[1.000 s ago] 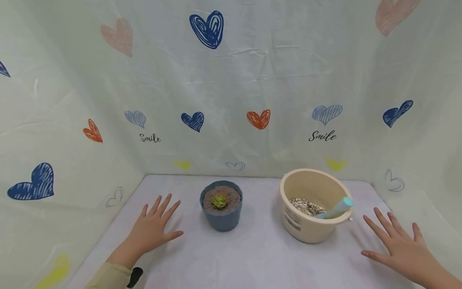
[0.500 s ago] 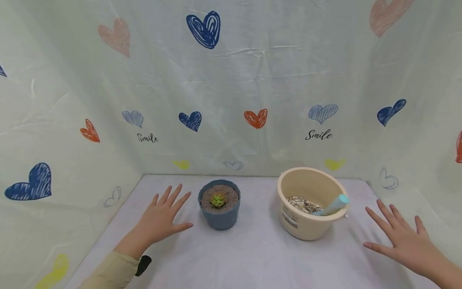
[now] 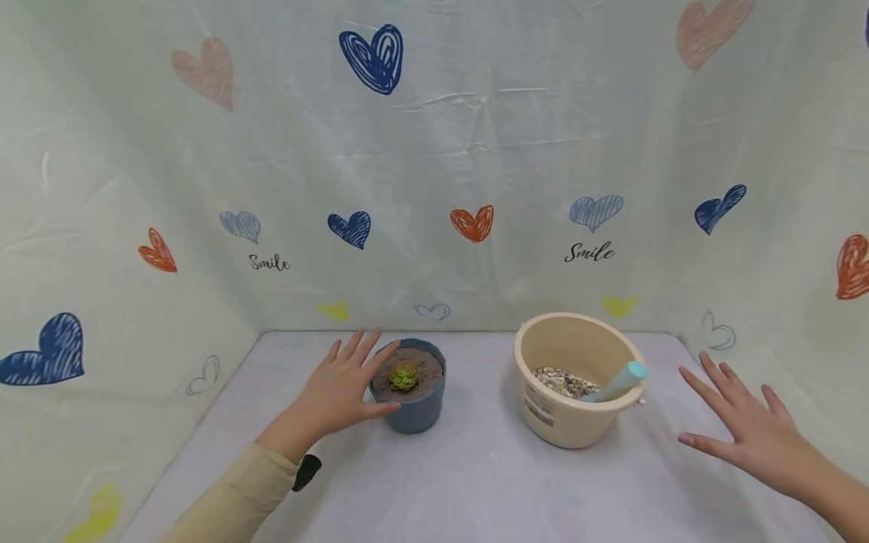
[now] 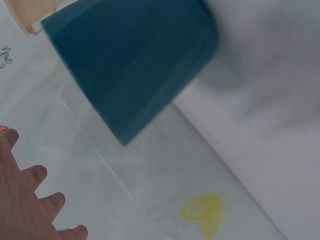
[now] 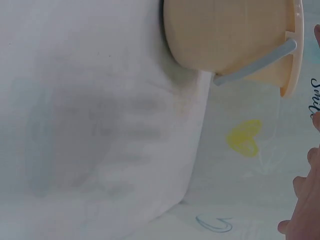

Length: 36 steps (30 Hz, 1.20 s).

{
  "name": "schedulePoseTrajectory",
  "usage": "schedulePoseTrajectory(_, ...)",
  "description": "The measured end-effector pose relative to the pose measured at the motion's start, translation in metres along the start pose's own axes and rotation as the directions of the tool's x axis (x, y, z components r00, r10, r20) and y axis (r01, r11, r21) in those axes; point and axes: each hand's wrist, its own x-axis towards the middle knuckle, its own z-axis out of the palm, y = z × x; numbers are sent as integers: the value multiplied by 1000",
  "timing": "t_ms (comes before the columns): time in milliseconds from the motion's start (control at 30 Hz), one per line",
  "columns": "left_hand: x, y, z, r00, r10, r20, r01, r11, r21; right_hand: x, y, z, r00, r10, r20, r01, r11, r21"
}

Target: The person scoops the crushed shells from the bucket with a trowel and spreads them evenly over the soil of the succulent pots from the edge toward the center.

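Note:
In the head view a blue pot (image 3: 413,415) filled with brown soil (image 3: 428,369) stands left of the table's middle, a small green succulent (image 3: 404,375) at its centre. My left hand (image 3: 339,388) is at the pot's left side, fingers spread, partly covering the rim; whether it touches cannot be told. The left wrist view has the pot (image 4: 135,60) apart from the fingers visible there. A cream bucket (image 3: 563,422) stands to the right, with pebbly gravel (image 3: 563,382) and a light-blue handled tool (image 3: 621,381) leaning inside. Right of the bucket, my right hand (image 3: 753,434) hovers, fingers spread, holding nothing.
A pale cloth covers the table (image 3: 475,483). Behind it and at both sides hangs a white curtain (image 3: 421,166) printed with hearts. The bucket's grey handle (image 5: 257,64) hangs on its side in the right wrist view.
My left hand has moved right, from beside the pot to its rim. The right hand has shifted slightly upward, still spread. The head view has turned a little to the right.

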Motion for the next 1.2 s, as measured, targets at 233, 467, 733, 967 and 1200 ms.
schedulePoseTrajectory(233, 32, 19, -8, 999, 45, 7, -45, 997, -63, 12, -12, -16, 998, -56, -35, 58, 996, 73)
schedulePoseTrajectory(467, 55, 37, -8, 997, 67, 34, -65, 996, -65, 27, -28, -25, 995, -91, -38, 96, 986, 135)
schedulePoseTrajectory(733, 83, 64, -4, 991, 119, 65, -117, 993, -25, 41, -42, -31, 994, -110, -25, 113, 978, 176)
schedulePoseTrajectory(967, 105, 90, 6, 976, 191, 103, -188, 982, -36, 51, -50, -31, 996, -89, -11, 90, 969, 232)
schedulePoseTrajectory(1200, 119, 121, 15, 957, 277, 88, -260, 951, -165, 61, -53, -29, 989, -127, -77, 140, 969, 204)
